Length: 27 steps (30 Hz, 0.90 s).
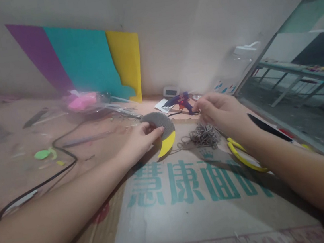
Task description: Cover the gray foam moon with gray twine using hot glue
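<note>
My left hand (141, 142) pinches a yellow crescent (167, 144) between thumb and fingers. Most of the crescent's visible face is covered with grey cord (162, 120), and its lower tip shows bare yellow. To the right, my right hand (219, 109) is raised with thumb and fingertips pressed together; what they grip is too small to make out. Below it lies a loose tangle of grey cord (204, 135), with a strand running toward the crescent. A dark blue glue gun (179, 101) with a lit red light sits just behind, left of my right hand.
Flattened cardboard (188, 222) with green characters covers the near table. Yellow-handled scissors (242, 154) lie under my right forearm. A black cable (66, 167) curves along the left. Behind are coloured sheets (84, 60), a pink item in plastic (82, 101) and a clear bottle (240, 64).
</note>
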Tool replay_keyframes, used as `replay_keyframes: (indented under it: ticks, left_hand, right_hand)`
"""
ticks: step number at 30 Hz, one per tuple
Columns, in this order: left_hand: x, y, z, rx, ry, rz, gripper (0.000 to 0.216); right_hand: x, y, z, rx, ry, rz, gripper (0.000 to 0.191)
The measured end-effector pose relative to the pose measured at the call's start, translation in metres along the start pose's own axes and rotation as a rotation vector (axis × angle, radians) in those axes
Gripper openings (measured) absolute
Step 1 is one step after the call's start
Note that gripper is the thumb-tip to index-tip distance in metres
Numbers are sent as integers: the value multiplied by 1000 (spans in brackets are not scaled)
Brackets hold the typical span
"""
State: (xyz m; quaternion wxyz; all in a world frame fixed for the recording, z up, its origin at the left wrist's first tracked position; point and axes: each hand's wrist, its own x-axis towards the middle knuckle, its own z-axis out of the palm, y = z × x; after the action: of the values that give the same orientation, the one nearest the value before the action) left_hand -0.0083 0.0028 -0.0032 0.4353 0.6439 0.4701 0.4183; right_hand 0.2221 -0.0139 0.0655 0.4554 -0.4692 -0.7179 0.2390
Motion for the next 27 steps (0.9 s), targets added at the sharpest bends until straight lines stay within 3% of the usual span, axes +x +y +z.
replay_keyframes:
  ticks: [4, 7, 12, 17, 23, 27]
  left_hand:
    - [-2, 3, 0, -60, -5, 2, 33]
    - [-1, 4, 1, -83, 15, 13, 31]
    - [4, -1, 3, -188, 25, 12, 28]
    - [4, -4, 3, -204, 11, -1, 29]
    - [4, -8, 3, -188, 16, 6, 32]
    - [5, -10, 3, -189, -5, 14, 31]
  right_hand:
    - [0, -23, -17, -83, 92, -52, 19]
    - [6, -26, -22, -163, 32, -53, 14]
    - [24, 4, -21, -433, -194, -23, 20]
    - [46, 46, -22, -769, -207, 55, 22]
    - [75, 75, -15, -809, -186, 120, 43]
    - [89, 80, -3, -803, -253, 188, 41]
